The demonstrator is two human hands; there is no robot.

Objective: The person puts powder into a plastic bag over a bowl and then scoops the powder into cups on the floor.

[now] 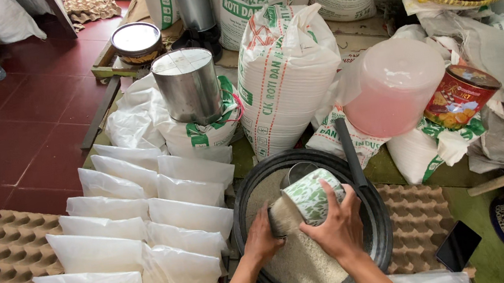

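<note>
While the right hand [338, 229] wraps its fingers round a green-patterned mug [310, 195] tipped over the rice, the left hand [262, 238] curls at the mug's mouth; its hold cannot be told. Both sit in a black basin [381, 234]. Left: rows of filled clear bags [142, 230]. Behind: white sack [286, 77] with green and red print, steel canister [189, 85], pink tub [392, 87], red tin [459, 96].

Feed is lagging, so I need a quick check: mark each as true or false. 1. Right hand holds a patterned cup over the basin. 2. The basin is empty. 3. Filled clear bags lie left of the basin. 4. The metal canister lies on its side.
1. True: the right hand grips the patterned cup.
2. False: the black basin holds white grain.
3. True: the filled bags lie in rows.
4. False: the metal canister stands upright.
</note>
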